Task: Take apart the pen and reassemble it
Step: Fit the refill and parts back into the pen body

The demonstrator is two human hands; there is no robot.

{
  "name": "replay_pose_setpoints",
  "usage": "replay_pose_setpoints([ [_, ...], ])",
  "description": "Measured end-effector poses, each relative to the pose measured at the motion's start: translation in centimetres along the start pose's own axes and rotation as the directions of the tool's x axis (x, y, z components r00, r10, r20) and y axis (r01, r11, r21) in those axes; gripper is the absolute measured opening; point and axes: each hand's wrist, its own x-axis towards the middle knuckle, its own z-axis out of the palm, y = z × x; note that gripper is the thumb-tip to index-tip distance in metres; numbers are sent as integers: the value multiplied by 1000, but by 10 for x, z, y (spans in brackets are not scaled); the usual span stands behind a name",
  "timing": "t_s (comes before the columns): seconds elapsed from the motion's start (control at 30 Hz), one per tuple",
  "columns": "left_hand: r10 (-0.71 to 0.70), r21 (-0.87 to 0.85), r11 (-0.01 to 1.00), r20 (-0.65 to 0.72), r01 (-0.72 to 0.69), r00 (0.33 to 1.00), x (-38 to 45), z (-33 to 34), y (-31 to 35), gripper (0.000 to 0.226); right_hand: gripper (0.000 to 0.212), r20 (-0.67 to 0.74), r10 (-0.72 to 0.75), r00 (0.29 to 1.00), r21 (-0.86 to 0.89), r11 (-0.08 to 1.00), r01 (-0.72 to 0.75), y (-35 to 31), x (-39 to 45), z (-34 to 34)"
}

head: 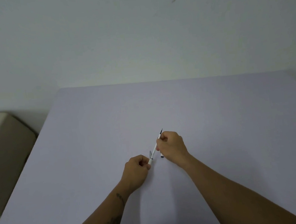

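Observation:
My left hand (137, 169) is closed around the white pen barrel (150, 161), only its open end showing past the fingers. My right hand (172, 146) pinches a thin white refill (154, 148) with a dark tip pointing up and away; its lower end sits at the barrel's mouth. A small grey piece (150, 153) stands just beside the barrel's end. Another small pen part (162, 155) with a dark end lies on the table under my right hand, partly hidden by it.
The work surface is a pale lilac table (216, 113) against a plain wall. A beige cushioned seat (2, 145) stands off the table's left edge.

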Motion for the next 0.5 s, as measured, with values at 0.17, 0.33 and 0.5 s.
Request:
replay_pose_setpoints([
  [0.17, 14, -43, 999, -24, -15, 1000, 2, -2, -2, 20, 22, 87, 16, 996, -8, 1000, -15, 4, -3, 7],
  [0.33, 12, -50, 999, -57, -15, 998, 5, -3, -6, 18, 23, 222, 12, 975, -49, 999, -1, 0, -2, 12],
  [0.5, -9, -75, 997, -75, 4, 997, 10, -7, -11, 14, 17, 207, 33, 978, -12, 999, -31, -6, 7, 16],
])
